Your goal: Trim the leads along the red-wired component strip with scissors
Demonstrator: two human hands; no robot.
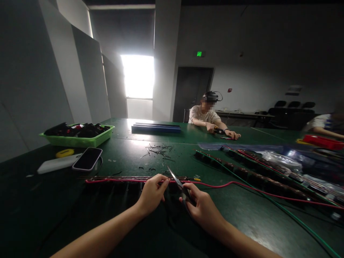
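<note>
Grasping right hand point(202, 204): fingers curled around the dark handles of the scissors point(175, 176), whose blades slant away beside the left fingertips.
Left hand point(152, 193): thumb and forefinger brought close together over the strip; whether anything sits between them cannot be told.
Strip of dark parts point(118, 187): lies crosswise on the green table point(242, 225), directly before the person, under the left fingertips.
Red wire point(228, 184): runs along the strip, then off to the right.
Phone point(87, 158): left of the hands, beside a white device point(57, 164).
Thin dark pieces point(158, 150): loosely heaped beyond the strip.
Green basket point(80, 142): far left, filled with black items.
Blue bar point(156, 129): behind the heap.
Co-worker point(204, 114): seated across the table, arms resting on it.
Door point(192, 93): in the back wall.
</note>
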